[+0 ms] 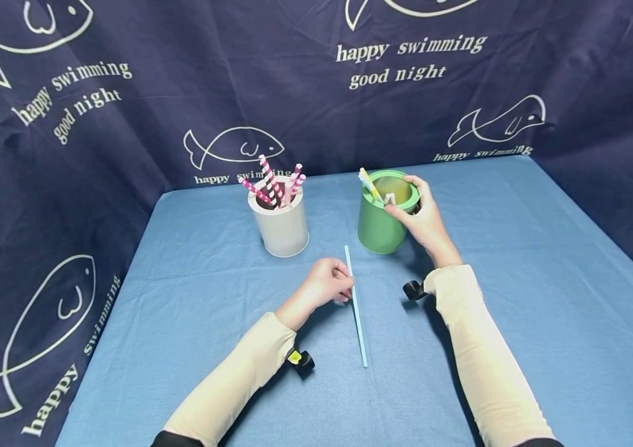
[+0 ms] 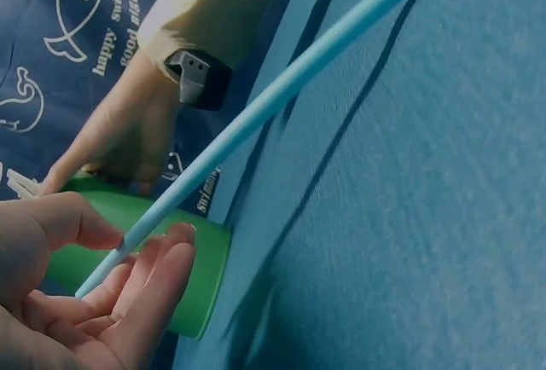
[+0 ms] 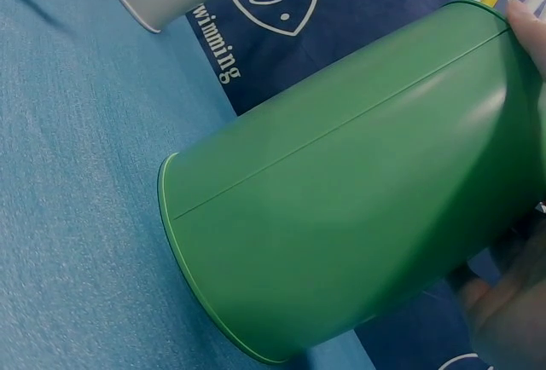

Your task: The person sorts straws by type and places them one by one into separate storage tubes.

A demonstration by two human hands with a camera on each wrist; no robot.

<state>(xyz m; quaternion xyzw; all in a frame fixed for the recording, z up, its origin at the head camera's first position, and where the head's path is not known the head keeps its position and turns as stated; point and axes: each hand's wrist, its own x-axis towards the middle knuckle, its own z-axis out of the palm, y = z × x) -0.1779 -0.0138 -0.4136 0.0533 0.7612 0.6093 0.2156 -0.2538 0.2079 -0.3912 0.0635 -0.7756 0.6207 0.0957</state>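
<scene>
My left hand (image 1: 324,282) pinches a light blue straw (image 1: 359,329) between thumb and fingers. In the left wrist view the straw (image 2: 281,89) slants up from the fingertips, with its shadow on the blue cloth. My right hand (image 1: 428,220) grips the right side of a green bucket (image 1: 379,230) near its rim. The bucket stands upright at the back of the table, with a few yellow, light blue and white straws leaning inside. Up close in the right wrist view, the green wall (image 3: 341,182) fills the frame, with fingers on its upper end.
A white bucket (image 1: 285,233) stands to the left of the green one, holding several pink, striped and dotted straws (image 1: 266,180). Blue cloth (image 1: 193,298) covers the table. Behind it hangs a dark blue curtain (image 1: 316,112) with fish drawings.
</scene>
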